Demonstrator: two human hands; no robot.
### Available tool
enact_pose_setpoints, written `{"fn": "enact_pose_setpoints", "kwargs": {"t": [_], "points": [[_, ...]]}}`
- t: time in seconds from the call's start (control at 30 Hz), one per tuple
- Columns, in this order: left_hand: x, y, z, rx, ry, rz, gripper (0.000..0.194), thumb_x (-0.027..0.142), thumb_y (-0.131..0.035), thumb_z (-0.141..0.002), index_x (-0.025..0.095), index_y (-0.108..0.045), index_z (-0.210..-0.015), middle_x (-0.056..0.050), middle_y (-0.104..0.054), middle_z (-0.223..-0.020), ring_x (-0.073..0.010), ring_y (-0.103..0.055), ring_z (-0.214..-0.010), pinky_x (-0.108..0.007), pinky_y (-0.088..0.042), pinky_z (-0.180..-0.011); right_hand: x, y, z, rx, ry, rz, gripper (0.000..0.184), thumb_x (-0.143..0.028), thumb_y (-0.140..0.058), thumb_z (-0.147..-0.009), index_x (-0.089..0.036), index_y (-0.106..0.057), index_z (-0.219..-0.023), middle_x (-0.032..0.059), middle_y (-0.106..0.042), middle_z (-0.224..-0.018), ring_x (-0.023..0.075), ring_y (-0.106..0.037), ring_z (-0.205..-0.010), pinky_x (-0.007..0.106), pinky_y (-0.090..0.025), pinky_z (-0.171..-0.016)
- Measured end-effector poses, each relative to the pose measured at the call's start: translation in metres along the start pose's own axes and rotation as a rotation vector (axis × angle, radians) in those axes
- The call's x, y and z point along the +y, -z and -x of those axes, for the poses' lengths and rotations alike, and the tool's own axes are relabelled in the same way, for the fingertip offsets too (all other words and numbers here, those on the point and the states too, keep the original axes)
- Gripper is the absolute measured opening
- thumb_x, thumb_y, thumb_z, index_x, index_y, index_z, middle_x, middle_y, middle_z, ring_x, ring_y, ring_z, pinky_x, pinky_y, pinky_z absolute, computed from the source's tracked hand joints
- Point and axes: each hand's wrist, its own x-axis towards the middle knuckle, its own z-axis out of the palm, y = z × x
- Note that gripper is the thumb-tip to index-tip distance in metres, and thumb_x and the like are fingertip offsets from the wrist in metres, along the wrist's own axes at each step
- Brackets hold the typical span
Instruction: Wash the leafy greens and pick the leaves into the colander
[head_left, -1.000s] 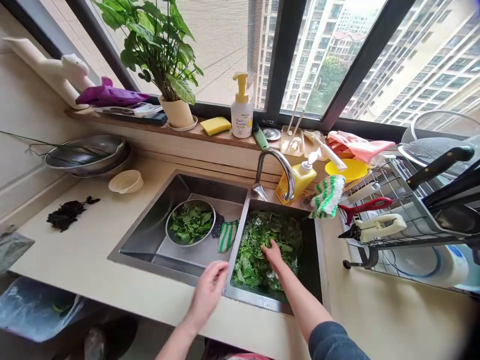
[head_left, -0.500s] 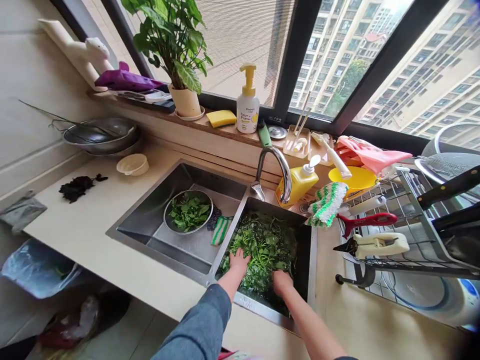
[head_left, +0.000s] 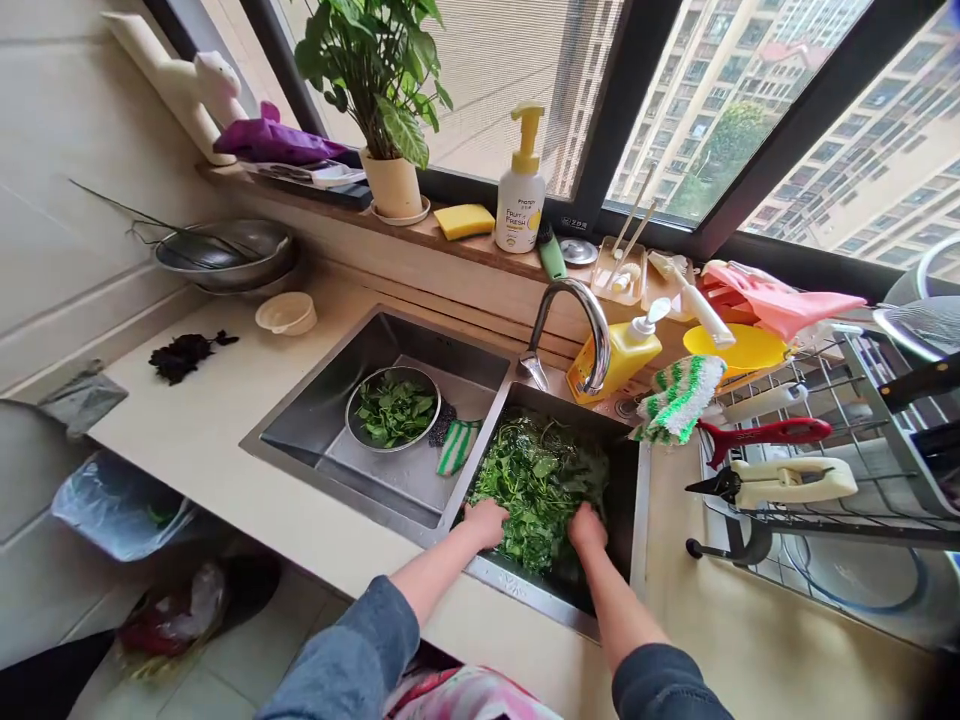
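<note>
A mass of wet leafy greens (head_left: 532, 490) lies in water in the right sink basin (head_left: 637, 535). At its left side, my left hand (head_left: 486, 522) has its fingers curled into the leaves, with the fingertips hidden. My right hand (head_left: 587, 528) is closed against the right side of the same greens, its fingers mostly out of sight among leaves and water. The greens are bunched between both hands. In the left basin (head_left: 300, 455), a round metal bowl (head_left: 351, 425) holds more picked green leaves (head_left: 397, 410).
A curved faucet (head_left: 574, 290) rises behind the basins. Beside it stand a yellow soap bottle (head_left: 619, 360) and a green-striped cloth (head_left: 679, 400). A dish rack (head_left: 840, 400) with scissors-like shears (head_left: 787, 482) is at right. A striped sponge (head_left: 457, 447) lies by the bowl.
My left hand has gone from spread fingers on top of the greens to curled at their left edge. The greens look more bunched between my hands. The view has shifted slightly.
</note>
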Motion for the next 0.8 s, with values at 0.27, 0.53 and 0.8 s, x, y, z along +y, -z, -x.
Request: {"fn": "enact_pose_setpoints", "kwargs": {"t": [0.27, 0.53, 0.8], "points": [[0.036, 0.036, 0.034, 0.108, -0.217, -0.145, 0.032, 0.021, -0.053, -0.072, 0.022, -0.064, -0.102, -0.009, -0.061, -0.106, -0.0265, -0.054, -0.101, -0.039, -0.039, -0.089, -0.036, 0.033, 0.057, 0.130, 0.199, -0.075, 0.024, -0.013, -0.048, -0.075, -0.018, -0.059, -0.095, 0.0111, -0.066, -0.091, 0.0228, -0.060, -0.089, 0.029, -0.040, -0.071], [0.104, 0.064, 0.045, 0.190, -0.636, 0.111, 0.027, 0.015, -0.046, -0.075, 0.020, -0.064, -0.094, -0.003, -0.066, -0.093, -0.0182, -0.057, -0.087, -0.028, -0.042, -0.082, -0.016, 0.113, 0.110, 0.263, 0.671, -0.682, 0.008, -0.024, -0.051, -0.072, -0.020, -0.057, -0.074, -0.0009, -0.061, -0.073, 0.0132, -0.054, -0.066, 0.023, -0.040, -0.062], [0.104, 0.066, 0.059, 0.196, -0.554, 0.526, 0.030, 0.027, -0.040, -0.083, 0.018, -0.057, -0.105, -0.006, -0.062, -0.100, -0.0150, -0.057, -0.083, -0.025, -0.045, -0.072, -0.032, 0.127, 0.113, 0.235, 0.600, -1.410, 0.034, -0.042, -0.066, -0.065, -0.017, -0.056, -0.086, 0.0001, -0.059, -0.069, 0.0119, -0.055, -0.062, 0.024, -0.044, -0.062]]}}
